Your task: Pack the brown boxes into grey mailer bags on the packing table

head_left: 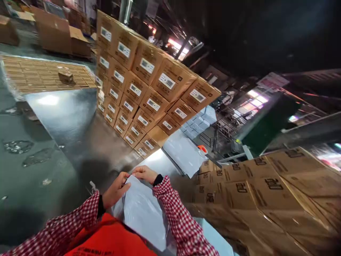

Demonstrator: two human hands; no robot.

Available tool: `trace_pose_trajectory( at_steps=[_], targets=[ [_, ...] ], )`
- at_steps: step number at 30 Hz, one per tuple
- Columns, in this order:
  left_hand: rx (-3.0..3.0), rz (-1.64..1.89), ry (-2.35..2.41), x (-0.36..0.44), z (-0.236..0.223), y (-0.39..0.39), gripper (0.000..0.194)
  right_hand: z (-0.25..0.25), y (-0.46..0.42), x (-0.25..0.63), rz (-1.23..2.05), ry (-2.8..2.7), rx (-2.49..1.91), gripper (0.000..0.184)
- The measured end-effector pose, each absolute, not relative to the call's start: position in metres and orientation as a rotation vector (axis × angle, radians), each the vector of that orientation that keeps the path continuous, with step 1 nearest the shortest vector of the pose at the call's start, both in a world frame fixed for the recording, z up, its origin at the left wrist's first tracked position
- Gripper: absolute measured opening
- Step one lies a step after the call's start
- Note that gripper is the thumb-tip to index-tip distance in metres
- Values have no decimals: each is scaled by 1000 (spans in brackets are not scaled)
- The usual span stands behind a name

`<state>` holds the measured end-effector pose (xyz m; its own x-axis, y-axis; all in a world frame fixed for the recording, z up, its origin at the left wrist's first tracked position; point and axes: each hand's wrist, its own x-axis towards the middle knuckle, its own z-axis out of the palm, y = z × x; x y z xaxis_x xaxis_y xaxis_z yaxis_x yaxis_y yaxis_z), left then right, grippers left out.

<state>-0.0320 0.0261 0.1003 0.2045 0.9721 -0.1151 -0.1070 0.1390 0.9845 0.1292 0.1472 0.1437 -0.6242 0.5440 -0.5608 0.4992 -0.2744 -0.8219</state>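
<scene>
Head view shows a grey plastic mailing bag lying on the metal table, close in front of the person. Both hands pinch its far edge: the left hand has its grip closed on one corner of the bag, and the right hand is closed on the same edge just beside it. Beyond the bag lies a stack of grey bags. Farther off stands a wall of labelled cartons, and printed cartons sit to the bag's right.

Red-white checked sleeves, black inner cuffs, orange-red vest with small dark print.
</scene>
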Motion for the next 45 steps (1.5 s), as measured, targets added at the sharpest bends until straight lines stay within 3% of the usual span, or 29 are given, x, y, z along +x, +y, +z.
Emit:
trace_pose_trajectory(
  at_steps=[10,15,25,30,32,36,40,43,45],
  targets=[
    [947,1133,1112,-20,82,20,44,141,135,136,2311,-1971,-1203,55],
    [890,1135,1143,-20,86,21,47,146,132,132,2394,-1954,-1135,63],
    [934,1161,1139,-19,92,22,46,151,124,124,2220,-2036,-1096,59],
    [926,1167,1147,-21,96,21,45,154,118,124,2015,-2076,-1116,57],
    [898,1152,1134,-20,96,20,47,152,118,126,1908,-2095,-1195,48],
    [773,1111,1051,-21,92,18,55,147,121,138,1393,-2169,-1573,16],
    [649,1117,1119,-34,99,12,61,141,118,155,976,-2113,-1879,15],
    [1131,1261,1390,-43,121,7,46,133,115,160,965,-2038,-1956,20],
    [1686,1120,1195,-36,138,6,33,130,118,162,992,-1951,-1960,23]
  ],
)
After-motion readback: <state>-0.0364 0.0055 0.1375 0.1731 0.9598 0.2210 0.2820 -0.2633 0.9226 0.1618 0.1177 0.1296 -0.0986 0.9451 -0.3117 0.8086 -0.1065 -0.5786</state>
